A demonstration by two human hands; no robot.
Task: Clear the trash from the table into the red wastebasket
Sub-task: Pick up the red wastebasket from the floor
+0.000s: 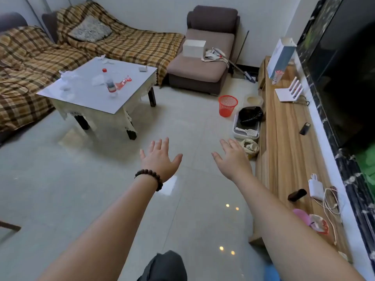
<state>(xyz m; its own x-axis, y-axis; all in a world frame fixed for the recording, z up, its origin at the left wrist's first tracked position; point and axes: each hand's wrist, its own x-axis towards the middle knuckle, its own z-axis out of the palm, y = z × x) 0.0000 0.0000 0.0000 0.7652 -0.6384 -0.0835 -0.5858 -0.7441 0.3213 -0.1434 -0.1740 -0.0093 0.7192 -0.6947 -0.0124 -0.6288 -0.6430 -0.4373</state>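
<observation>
- Now both bare arms reach forward over the pale tiled floor (60, 179), palms down, neither touching anything.
- Left hand (160, 157), with a dark beaded bracelet (150, 178) on its wrist: fingers straight and spread, thumb out to the side; its grip is wide and holds nothing.
- Right hand (233, 159): fingers straight and close together, thumb apart; its grip is likewise wide and holds nothing.
- Low square glass-topped worktop (125, 98), well ahead and to the left, carries the trash: a clear plastic bottle with a red cap (109, 82) standing upright, a crumpled red-and-clear wrapper (123, 82) just beside it, and scattered white crumpled tissues (67, 78).
- Red mesh plastic wastebasket (227, 105) stands upright on the floor, well apart from the worktop, near the long wooden cabinet (284, 138) at the right.
</observation>
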